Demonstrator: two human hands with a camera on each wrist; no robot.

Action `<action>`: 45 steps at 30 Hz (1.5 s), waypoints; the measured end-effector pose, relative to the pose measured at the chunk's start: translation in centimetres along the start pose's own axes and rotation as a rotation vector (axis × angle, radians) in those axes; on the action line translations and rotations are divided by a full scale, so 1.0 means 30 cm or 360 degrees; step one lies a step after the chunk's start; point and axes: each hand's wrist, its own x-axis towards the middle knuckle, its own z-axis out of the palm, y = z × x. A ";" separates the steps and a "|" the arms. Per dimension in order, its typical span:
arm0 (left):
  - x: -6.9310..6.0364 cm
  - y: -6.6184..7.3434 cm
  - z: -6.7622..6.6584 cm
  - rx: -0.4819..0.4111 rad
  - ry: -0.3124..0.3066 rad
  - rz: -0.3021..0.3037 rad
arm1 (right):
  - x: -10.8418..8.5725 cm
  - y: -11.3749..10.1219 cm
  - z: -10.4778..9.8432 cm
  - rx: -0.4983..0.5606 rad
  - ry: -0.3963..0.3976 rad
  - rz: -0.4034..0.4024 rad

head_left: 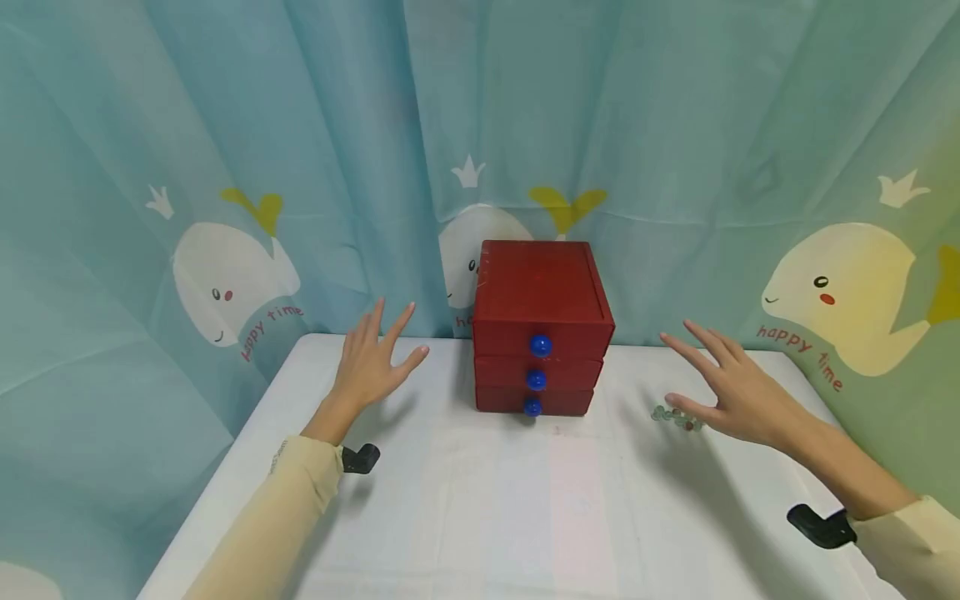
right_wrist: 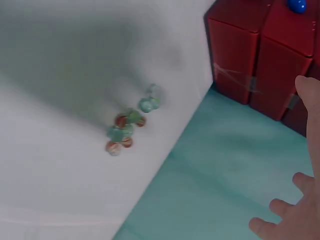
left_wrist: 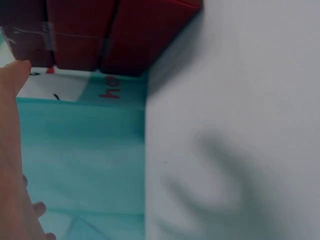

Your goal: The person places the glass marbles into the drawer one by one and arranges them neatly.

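Observation:
A dark red box of three stacked drawers (head_left: 545,283) stands at the back of the white table, all drawers closed. Each drawer front has a round blue knob (head_left: 541,346). To the box's left, my left hand (head_left: 367,371) hovers over the tabletop, fingers spread, holding nothing. On the other side, my right hand (head_left: 746,398) is held above the table with its fingers also spread and nothing in them. Just below its thumb lies a cluster of small glassy balls like marbles (right_wrist: 120,132), greenish and reddish brown. The hand partly covers them in the head view.
A white cloth (head_left: 480,508) covers the table. Behind it hangs a blue-green curtain (head_left: 352,125) printed with whales, close to the back of the drawer box. A dark strap piece (head_left: 362,459) sits at the left wrist, and another dark piece (head_left: 821,527) at the right.

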 end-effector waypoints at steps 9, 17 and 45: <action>0.035 0.047 -0.051 -0.0239 0.0034 0.0151 | 0.033 -0.060 -0.056 0.0020 0.0040 -0.0034; 0.078 0.109 -0.085 -0.0490 -0.0133 0.0145 | 0.073 -0.106 -0.100 0.0067 0.0065 -0.0053; 0.227 0.294 -0.023 -0.1743 -0.0663 -0.0076 | 0.208 -0.288 -0.013 0.0564 0.0293 -0.0197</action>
